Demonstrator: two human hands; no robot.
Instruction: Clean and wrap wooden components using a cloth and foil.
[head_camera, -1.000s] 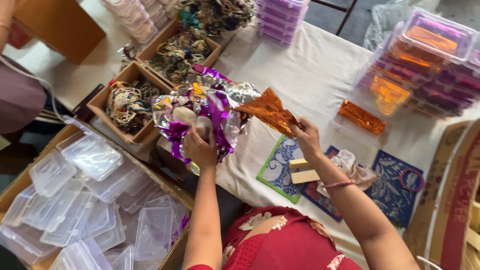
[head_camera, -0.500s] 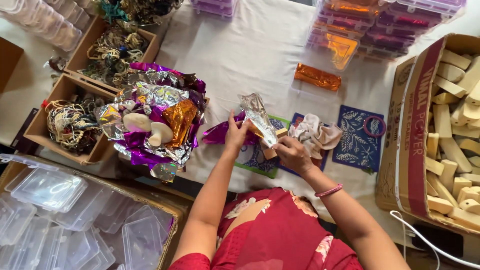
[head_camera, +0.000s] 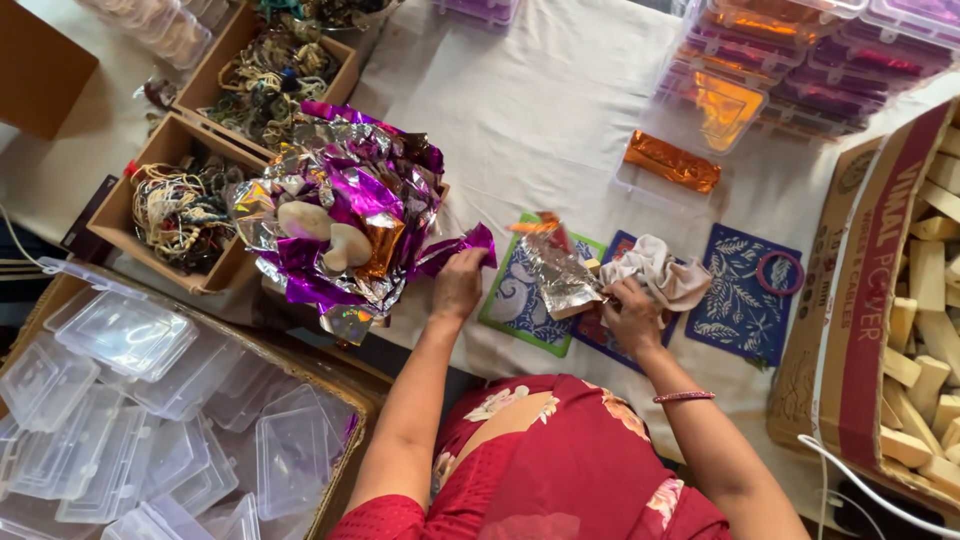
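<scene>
My left hand (head_camera: 458, 287) pinches the end of a purple foil sheet (head_camera: 462, 246) that trails from a heap of crumpled purple, silver and orange foil sheets (head_camera: 345, 190). Two pale wooden pieces (head_camera: 328, 234) lie on top of that heap. My right hand (head_camera: 632, 312) grips a crinkled silver foil sheet with an orange edge (head_camera: 556, 272) over a green and blue patterned mat (head_camera: 515, 300). A bit of a wooden block (head_camera: 592, 265) shows beside the foil. The two hands are apart.
A beige cloth (head_camera: 655, 272), blue mats (head_camera: 742, 295) and a purple ring (head_camera: 780, 272) lie right of my hands. An orange wrapped piece (head_camera: 672, 161) sits behind, stacked lidded boxes (head_camera: 800, 50) beyond. A carton of wooden blocks (head_camera: 930, 300) is right; clear plastic boxes (head_camera: 150, 420) and cord trays (head_camera: 185, 205) left.
My left hand has left the silver foil and moved left to take hold of the purple sheet. My right hand still holds the silver foil, now lower over the mat.
</scene>
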